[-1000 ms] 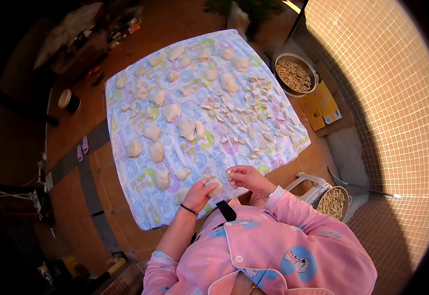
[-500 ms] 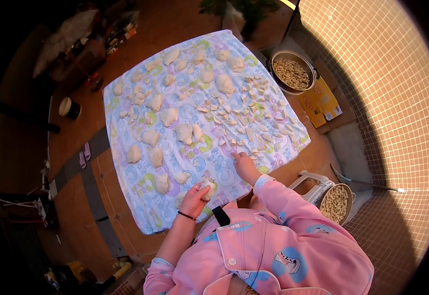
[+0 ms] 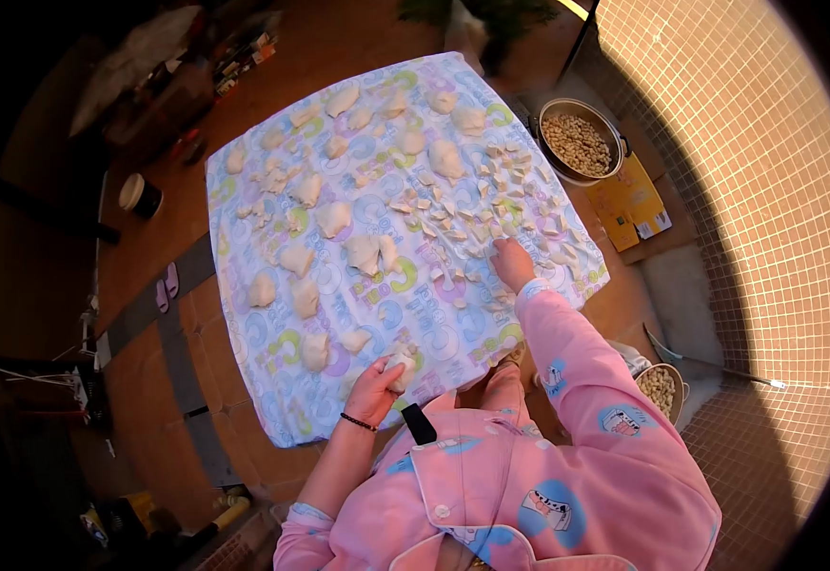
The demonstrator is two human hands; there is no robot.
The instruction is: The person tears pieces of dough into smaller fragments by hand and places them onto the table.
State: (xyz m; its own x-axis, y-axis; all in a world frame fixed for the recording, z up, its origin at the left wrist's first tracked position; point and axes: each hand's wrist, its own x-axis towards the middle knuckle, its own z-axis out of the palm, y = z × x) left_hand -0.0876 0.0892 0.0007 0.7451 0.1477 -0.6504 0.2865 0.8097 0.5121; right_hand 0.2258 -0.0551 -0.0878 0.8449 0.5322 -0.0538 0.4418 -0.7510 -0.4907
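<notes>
My left hand (image 3: 373, 390) is closed around a pale, dough-like lump (image 3: 401, 368) near the front edge of the patterned cloth (image 3: 415, 314). Stretched forward over the right part of the cloth, my right hand (image 3: 513, 263) has its fingers drawn together. Its fingertips are among small pale pieces (image 3: 484, 216) scattered there; what they hold, if anything, is too small to make out. Larger pale lumps (image 3: 334, 219) lie spread over the left and far parts of the cloth. Two joined lumps (image 3: 364, 254) rest near the middle.
A pot of pale nuggets (image 3: 577, 140) stands beyond the cloth's right edge, near a yellow cardboard box (image 3: 629, 203). Another filled container (image 3: 658, 388) is at lower right, partly behind my sleeve. A tiled wall (image 3: 767, 190) curves along the right. Pink slippers (image 3: 167, 287) lie on the floor at left.
My right hand has moved forward and to the right, from the bare patch of cloth to the small pieces. My left hand still holds its lump in about the same place.
</notes>
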